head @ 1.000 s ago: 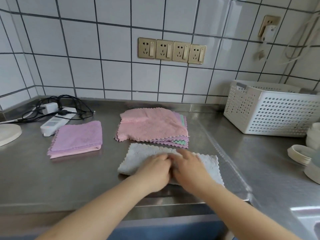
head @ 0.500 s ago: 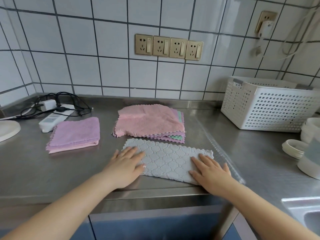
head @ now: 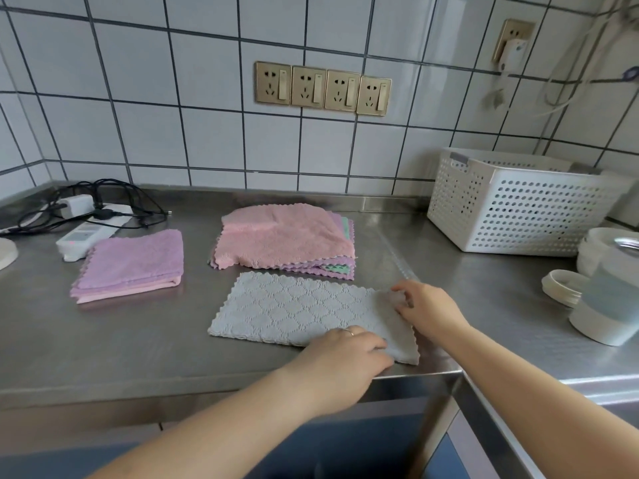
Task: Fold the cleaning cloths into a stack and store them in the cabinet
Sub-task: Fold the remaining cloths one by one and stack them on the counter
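Note:
A grey cloth (head: 297,307), folded in half into a long strip, lies on the steel counter (head: 103,340) near its front edge. My left hand (head: 349,354) grips the strip's near right corner. My right hand (head: 423,307) pinches the far right corner, which is lifted a little. Behind the grey cloth sits a pile of unfolded cloths (head: 287,240), pink on top with purple and green edges showing beneath. To the left lies a small stack of folded cloths (head: 129,264), purple over pink.
A white perforated basket (head: 518,205) stands at the back right. White lids and containers (head: 608,292) crowd the right edge. A power strip with black cables (head: 86,219) lies at the back left. Wall sockets (head: 323,88) sit above. Blue cabinet fronts (head: 363,444) show below the counter.
My left hand has moved from the strip's left end across to its near right corner. My right hand has shifted from pressing flat to pinching the far right corner.

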The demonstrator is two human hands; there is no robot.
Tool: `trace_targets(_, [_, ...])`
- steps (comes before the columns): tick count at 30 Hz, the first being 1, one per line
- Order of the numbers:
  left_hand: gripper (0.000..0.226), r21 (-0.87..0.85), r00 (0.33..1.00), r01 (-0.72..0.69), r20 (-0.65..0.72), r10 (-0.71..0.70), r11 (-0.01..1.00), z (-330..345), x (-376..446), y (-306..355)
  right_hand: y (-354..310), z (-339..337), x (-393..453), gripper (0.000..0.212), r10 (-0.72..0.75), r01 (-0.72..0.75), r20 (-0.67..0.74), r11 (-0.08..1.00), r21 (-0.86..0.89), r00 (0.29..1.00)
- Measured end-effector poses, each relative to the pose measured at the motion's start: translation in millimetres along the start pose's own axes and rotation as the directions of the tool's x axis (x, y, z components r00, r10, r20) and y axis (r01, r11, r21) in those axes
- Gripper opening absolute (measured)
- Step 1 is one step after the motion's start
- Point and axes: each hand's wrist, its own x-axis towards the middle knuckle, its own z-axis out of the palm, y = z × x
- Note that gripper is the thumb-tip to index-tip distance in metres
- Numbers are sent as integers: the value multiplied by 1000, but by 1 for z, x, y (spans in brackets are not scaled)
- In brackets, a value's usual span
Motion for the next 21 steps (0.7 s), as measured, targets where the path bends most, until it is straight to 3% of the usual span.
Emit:
trace_targets(4, [43,36,992,3,-128,1,999,6,4,-2,-4,1,3,35,-10,17,-40,986,168,999])
trace_targets(8, [23,-279,901,98,-382,-204,955,-7,-1,-6,-11,-8,7,41,6,-1,-9,879,477,1000])
trace_targets(11, [6,-446,772,163,-499,-395,880,-19,-10,-11,-20,-20,3,32,-69,-74,145,602,795,987])
trace_targets(13, [18,-555,692,164,-524,-496,816,-25,-20,-15,-25,-27,0,27,-176,-133,206,355,925,963])
trace_targets(14, [23,-605,659,148,-530,-534,783,-28,-26,-16,-27,-29,-1,40,-223,-142,212,292,946,952])
trace_targets(16, [33,-702,603,115,-513,-611,703,-35,-39,-19,-35,-29,2,57,-293,-114,210,312,943,933])
trace_targets(19, [30,-796,560,108,-446,-698,595,-40,-56,-26,-57,-21,7,38,-319,-49,236,499,865,918])
trace_targets(21, [26,-808,546,145,-416,-727,571,-38,-72,-38,-75,-13,12,28,-302,-41,247,555,831,921])
